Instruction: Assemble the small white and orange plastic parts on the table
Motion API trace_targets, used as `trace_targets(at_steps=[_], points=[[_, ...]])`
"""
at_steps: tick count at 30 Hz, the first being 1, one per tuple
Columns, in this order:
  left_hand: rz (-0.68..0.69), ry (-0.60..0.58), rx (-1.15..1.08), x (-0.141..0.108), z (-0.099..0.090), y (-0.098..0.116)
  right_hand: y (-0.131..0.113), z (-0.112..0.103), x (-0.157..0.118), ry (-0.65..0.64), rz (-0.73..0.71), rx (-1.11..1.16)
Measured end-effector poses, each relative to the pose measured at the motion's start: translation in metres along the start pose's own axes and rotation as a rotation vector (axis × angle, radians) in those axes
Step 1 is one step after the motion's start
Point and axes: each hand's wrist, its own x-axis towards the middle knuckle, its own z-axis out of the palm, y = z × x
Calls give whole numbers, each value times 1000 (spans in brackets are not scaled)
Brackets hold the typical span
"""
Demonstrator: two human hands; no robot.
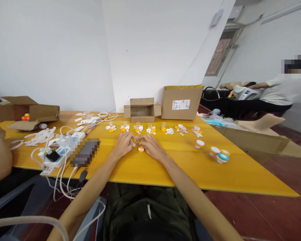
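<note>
A small clear jar is between my hands on the yellow table, its round mouth towards me. My left hand has bent fingers closed at the jar's left side. From the other side, the fingertips of my right hand meet the jar; exact contact is partly hidden. Just in front of it lies an orange lid with a white middle, close to my right thumb. Small white pieces show beside my left fingertips. Beyond my hands runs a row of clear jars with orange lids and white pieces.
Several lidded jars stand at the right. A power strip, cables and a blurred dark phone lie left. Cardboard boxes line the back. Another person's arm is at far left; a person sits far right.
</note>
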Motion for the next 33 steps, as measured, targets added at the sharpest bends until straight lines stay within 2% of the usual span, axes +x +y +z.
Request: trace_targets(at_steps=[15, 33], points=[[-44, -63, 3, -1, 3, -1, 6, 4, -5, -7, 14, 8], [-49, -71, -30, -2, 6, -6, 8, 8, -7, 38, 73, -79]])
